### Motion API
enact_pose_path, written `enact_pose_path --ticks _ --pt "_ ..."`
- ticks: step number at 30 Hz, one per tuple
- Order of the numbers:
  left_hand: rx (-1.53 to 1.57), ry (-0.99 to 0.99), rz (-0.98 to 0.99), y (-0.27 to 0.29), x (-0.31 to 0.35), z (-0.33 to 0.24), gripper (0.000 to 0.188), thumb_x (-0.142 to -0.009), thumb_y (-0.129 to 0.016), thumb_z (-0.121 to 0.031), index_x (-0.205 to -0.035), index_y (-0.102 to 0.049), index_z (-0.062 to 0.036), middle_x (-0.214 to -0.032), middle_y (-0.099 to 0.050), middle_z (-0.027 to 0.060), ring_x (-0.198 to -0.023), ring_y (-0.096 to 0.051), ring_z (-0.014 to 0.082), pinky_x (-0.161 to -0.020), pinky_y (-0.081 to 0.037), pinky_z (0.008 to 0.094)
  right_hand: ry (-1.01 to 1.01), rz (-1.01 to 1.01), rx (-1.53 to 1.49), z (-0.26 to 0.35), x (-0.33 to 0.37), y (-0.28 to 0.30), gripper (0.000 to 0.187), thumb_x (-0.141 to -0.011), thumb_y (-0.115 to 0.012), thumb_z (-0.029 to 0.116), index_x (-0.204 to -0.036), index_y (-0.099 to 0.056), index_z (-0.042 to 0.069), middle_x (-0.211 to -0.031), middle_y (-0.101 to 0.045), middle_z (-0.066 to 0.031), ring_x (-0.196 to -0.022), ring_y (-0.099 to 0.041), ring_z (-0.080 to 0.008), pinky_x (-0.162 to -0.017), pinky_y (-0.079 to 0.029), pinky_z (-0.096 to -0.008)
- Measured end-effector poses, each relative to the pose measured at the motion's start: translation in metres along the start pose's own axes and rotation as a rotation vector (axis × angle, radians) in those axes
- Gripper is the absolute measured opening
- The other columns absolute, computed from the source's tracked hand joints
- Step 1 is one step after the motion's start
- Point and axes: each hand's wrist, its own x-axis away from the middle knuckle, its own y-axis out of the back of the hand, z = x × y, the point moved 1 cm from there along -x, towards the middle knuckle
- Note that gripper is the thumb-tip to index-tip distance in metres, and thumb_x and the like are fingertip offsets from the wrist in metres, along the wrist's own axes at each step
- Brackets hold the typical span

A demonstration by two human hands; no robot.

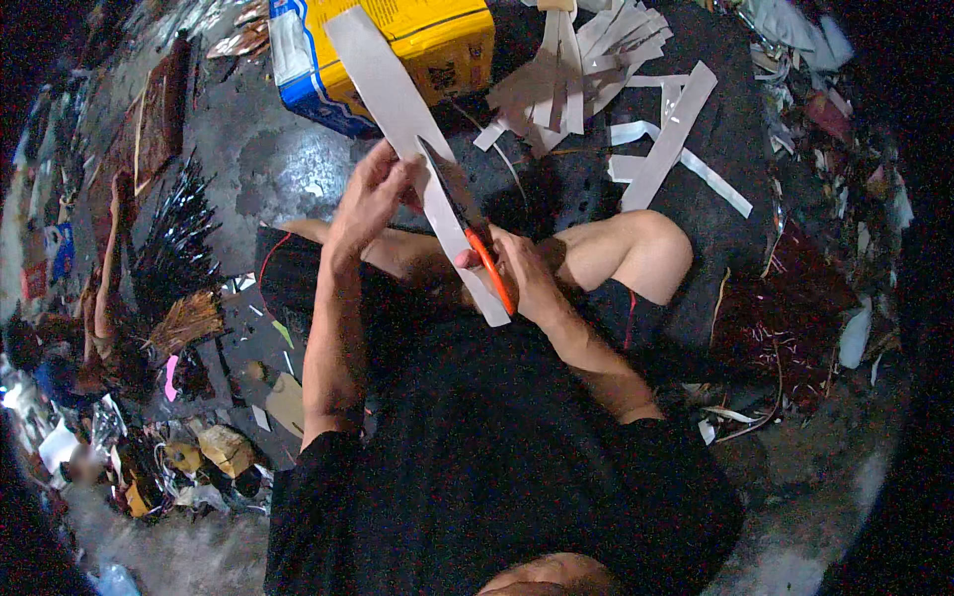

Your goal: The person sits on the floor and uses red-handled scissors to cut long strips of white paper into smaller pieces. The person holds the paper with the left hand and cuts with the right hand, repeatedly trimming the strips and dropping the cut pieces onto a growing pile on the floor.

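The long white paper strip (412,129) ran slantwise from the cardboard box down to the person's lap, held up off the dark floor (278,169). It looked light and fairly stiff, more like thin card than tissue, since it kept straight along its length; a strip like that would bend or crease if pinched hard, so the safest hold seemed to be at its edge near the cut, where it could be kept taut. The orange-handled scissors (467,223) lay along the strip's right edge, blades pointing up the strip and partly open against it. The left hand (370,199) pinched the strip's left edge about midway, fingers curled closed on it. The right hand (527,273) was closed around the scissor handles, just below and right of the strip's lower part. Beyond the strip's top end sat the yellow and blue cardboard box (397,50). To the right of the strip lay a heap of cut white strips (596,70), well apart from the hands.
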Motion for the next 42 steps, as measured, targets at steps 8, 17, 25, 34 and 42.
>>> enact_pose_path --ticks 8,17,25,34,42 --pt "0.104 0.122 0.02 0.002 0.002 -0.004 0.029 -0.088 -0.046 -0.023 -0.11 -0.045 -0.0043 -0.09 -0.055 0.0043 -0.078 -0.054 0.013 -0.067 -0.046 0.0262 0.055 -0.045 0.065 0.002 -0.022 -0.005 0.027 -0.079 -0.055 0.027 -0.088 -0.052 0.002 -0.073 -0.058 -0.0123 -0.065 -0.058 -0.0229 -0.058 -0.044 -0.032" --pt "0.111 0.098 0.028 -0.001 -0.005 0.0 0.029 -0.088 -0.047 -0.019 -0.112 -0.045 -0.0031 -0.091 -0.054 0.0038 -0.078 -0.053 0.0115 -0.066 -0.044 0.0239 0.315 -0.096 -0.05 0.039 -0.028 0.004 0.023 -0.076 -0.061 0.016 -0.092 -0.051 0.003 -0.079 -0.058 -0.0114 -0.067 -0.058 -0.0257 -0.06 -0.046 -0.0342" --pt "0.072 0.0 -0.044 0.015 -0.016 -0.023 0.023 -0.088 -0.043 -0.022 -0.1 -0.048 -0.0032 -0.077 -0.054 0.0028 -0.062 -0.054 0.0103 -0.049 -0.046 0.0234 -0.085 0.108 -0.185 0.062 -0.019 0.018 0.034 -0.071 -0.065 0.024 -0.094 -0.052 0.003 -0.079 -0.061 -0.0098 -0.071 -0.061 -0.0205 -0.064 -0.048 -0.0314" --pt "0.094 -0.029 0.011 0.001 -0.002 -0.037 0.023 -0.088 -0.045 -0.023 -0.1 -0.049 -0.0038 -0.075 -0.051 0.0007 -0.061 -0.05 0.0082 -0.051 -0.043 0.022 0.429 -0.132 -0.07 0.04 -0.024 -0.001 0.031 -0.077 -0.057 0.02 -0.097 -0.049 -0.001 -0.085 -0.053 -0.0182 -0.077 -0.054 -0.0354 -0.067 -0.045 -0.0411" --pt "0.051 -0.04 0.08 0.007 -0.008 -0.051 0.033 -0.087 -0.048 -0.021 -0.115 -0.045 -0.0037 -0.096 -0.054 0.0013 -0.084 -0.05 0.0091 -0.075 -0.042 0.0235 0.577 -0.327 0.392 0.051 -0.023 0.007 0.035 -0.074 -0.057 0.021 -0.1 -0.047 0.0 -0.087 -0.053 -0.0194 -0.077 -0.054 -0.0364 -0.064 -0.044 -0.0421"
